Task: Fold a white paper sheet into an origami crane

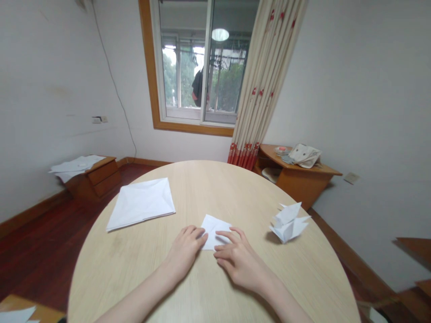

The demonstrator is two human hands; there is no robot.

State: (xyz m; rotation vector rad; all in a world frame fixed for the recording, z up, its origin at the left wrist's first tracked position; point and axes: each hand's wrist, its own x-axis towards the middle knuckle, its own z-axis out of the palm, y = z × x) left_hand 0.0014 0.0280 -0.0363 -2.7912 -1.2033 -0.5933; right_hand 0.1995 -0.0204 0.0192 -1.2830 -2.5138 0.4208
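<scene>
A small folded piece of white paper [213, 228] lies on the round light-wood table [208, 291] in front of me. My left hand [186, 249] rests on its left edge, fingers curled with the tips pressing the paper. My right hand [237, 260] lies over its lower right part, fingers stretched flat across the fold. Both hands press the paper down against the table; neither lifts it.
A stack of white sheets [141, 204] lies at the table's left. Finished folded paper figures [288, 222] sit at the right. A low wooden cabinet [96, 177] with papers stands at the left wall, a corner shelf [298, 172] with items by the curtain.
</scene>
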